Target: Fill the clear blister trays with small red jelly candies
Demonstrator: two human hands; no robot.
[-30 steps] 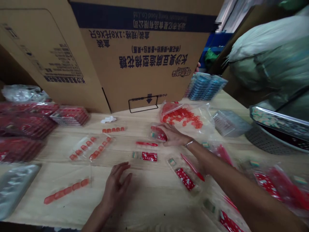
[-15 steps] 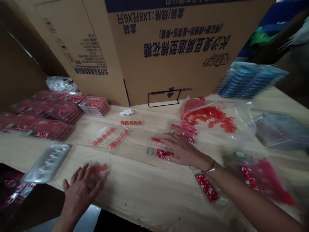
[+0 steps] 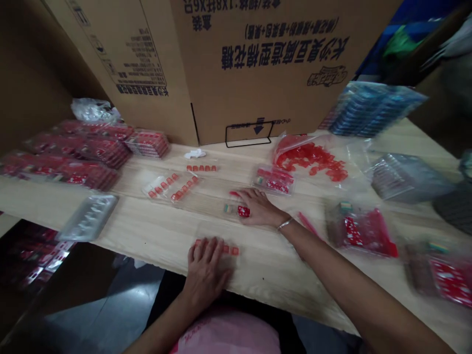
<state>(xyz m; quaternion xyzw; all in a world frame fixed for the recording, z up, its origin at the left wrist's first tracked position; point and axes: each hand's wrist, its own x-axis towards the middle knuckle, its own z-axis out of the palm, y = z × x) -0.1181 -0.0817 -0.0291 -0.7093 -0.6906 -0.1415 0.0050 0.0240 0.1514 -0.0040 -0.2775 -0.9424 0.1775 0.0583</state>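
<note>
My left hand (image 3: 206,269) is at the table's front edge, fingers bent over a clear plastic tray with a row of small red pieces (image 3: 230,250). Its fingers cover part of that row. Farther up, my right hand (image 3: 260,205) spans a clear plastic pack, thumb and fingers on opposite sides. In the pack show a red patterned packet (image 3: 243,211) and a small teal-and-yellow piece (image 3: 228,209); the hand hides the rest. Just beyond that hand lies a filled clear pack (image 3: 275,181). More trays with red pieces (image 3: 185,189) lie left of centre.
A large cardboard box (image 3: 265,93) stands at the back. Stacked red packs (image 3: 88,147) fill the left, near empty clear trays (image 3: 88,216). A bag of loose red pieces (image 3: 309,157), stacked clear trays (image 3: 409,177) and blue packs (image 3: 372,110) are at right.
My left hand has moved right along the front edge, and the tray of red pieces has come with it. My right hand covers more of the red patterned packet. The view has shifted.
</note>
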